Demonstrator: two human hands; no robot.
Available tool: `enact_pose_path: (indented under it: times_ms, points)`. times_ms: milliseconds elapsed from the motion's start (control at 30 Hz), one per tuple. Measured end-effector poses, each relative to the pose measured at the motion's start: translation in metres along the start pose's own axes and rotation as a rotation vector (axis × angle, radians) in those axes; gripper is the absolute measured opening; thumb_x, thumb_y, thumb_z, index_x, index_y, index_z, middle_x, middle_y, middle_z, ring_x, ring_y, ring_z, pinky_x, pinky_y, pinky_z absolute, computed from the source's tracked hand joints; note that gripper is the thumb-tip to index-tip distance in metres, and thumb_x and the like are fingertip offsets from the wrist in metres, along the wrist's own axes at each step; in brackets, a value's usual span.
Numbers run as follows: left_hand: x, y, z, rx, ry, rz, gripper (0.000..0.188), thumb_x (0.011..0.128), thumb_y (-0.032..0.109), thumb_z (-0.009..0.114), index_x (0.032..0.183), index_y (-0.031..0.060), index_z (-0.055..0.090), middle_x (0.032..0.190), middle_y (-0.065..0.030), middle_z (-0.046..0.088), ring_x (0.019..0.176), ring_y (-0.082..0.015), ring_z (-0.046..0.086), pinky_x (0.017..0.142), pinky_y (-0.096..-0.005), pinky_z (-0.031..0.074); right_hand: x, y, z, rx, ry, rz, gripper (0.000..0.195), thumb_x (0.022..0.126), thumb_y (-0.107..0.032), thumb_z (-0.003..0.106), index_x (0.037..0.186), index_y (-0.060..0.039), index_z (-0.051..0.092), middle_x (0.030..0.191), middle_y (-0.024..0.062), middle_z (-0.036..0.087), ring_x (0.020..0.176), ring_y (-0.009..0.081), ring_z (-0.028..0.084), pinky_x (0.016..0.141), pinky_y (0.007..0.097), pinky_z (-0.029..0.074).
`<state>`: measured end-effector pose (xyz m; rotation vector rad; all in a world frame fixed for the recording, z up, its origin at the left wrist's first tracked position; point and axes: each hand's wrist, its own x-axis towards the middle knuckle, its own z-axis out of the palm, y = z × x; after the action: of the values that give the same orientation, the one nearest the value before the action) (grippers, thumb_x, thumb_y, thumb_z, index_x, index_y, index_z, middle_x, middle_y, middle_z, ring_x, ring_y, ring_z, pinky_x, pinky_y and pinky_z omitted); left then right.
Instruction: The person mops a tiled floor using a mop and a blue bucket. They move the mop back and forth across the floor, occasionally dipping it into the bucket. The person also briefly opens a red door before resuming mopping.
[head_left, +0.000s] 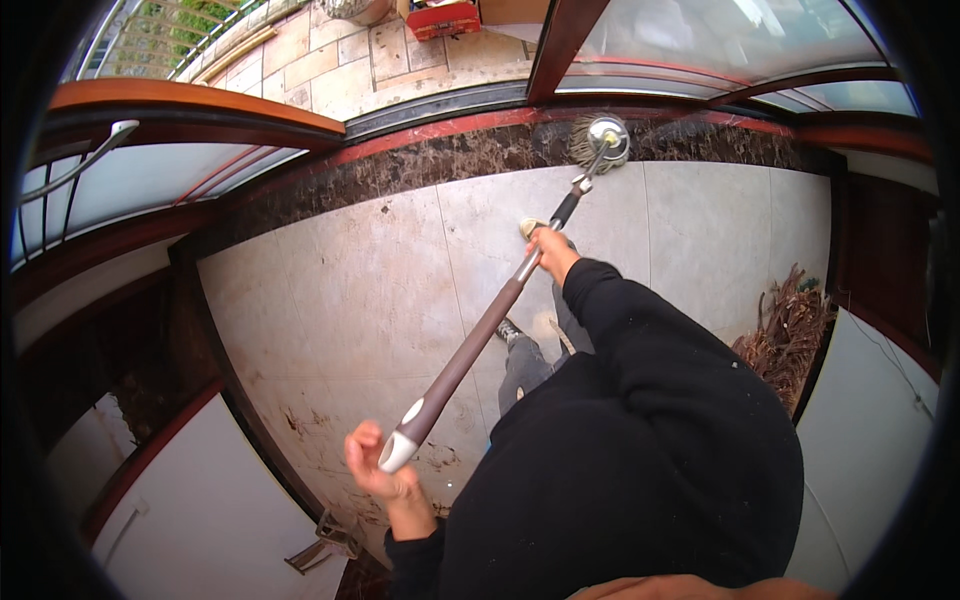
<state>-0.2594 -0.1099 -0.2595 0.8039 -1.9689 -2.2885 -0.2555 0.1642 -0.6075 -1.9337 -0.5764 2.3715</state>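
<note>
A mop with a brown and silver pole (472, 352) slants across the view from lower left to upper right. My right hand (553, 253) is closed around the silver lower part of the pole. Beside the white hanging-loop end of the handle (399, 450) is my left hand (381, 469), fingers bent and apart, not wrapped around it; whether the palm touches it is unclear. At the far end, the round mop head (609, 139) with grey strands lies on the dark marbled threshold strip (480, 156).
Pale floor tiles (360, 277) bear brown stains. A bundle of dry brown fibres (784, 341) stands at the right wall. A wooden-framed door (202, 105) stands open at left, and a red box (444, 21) sits on outdoor paving. A small stool (330, 541) is lower left.
</note>
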Motion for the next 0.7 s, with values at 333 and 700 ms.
enact_pose_path:
  times_ms: [333,700]
  points:
    - [0.057,0.038,0.051,-0.378,-0.135,0.058,0.043,0.086,0.024,0.036,0.044,0.0140,0.032,0.041,-0.0027,0.034,0.052,-0.0189,0.040,0.078,-0.0396,0.037,0.027,-0.008,0.107,0.125,0.133,-0.007,0.015,0.075,-0.004,0.043,0.087,0.0053,0.042,0.062,0.0152,0.046,0.041,0.0255,0.049,0.036,0.0402,0.043]
    - [0.048,0.120,0.012,-0.236,-0.192,0.614,0.029,0.086,0.021,0.036,0.058,0.0128,0.032,0.051,0.0013,0.029,0.055,-0.0134,0.035,0.066,-0.0313,0.032,-0.028,-0.031,0.170,-1.498,-0.615,-0.705,0.052,0.074,-0.048,0.056,0.088,0.0023,0.057,0.075,0.0234,0.056,0.069,0.0349,0.059,0.061,0.0428,0.050]
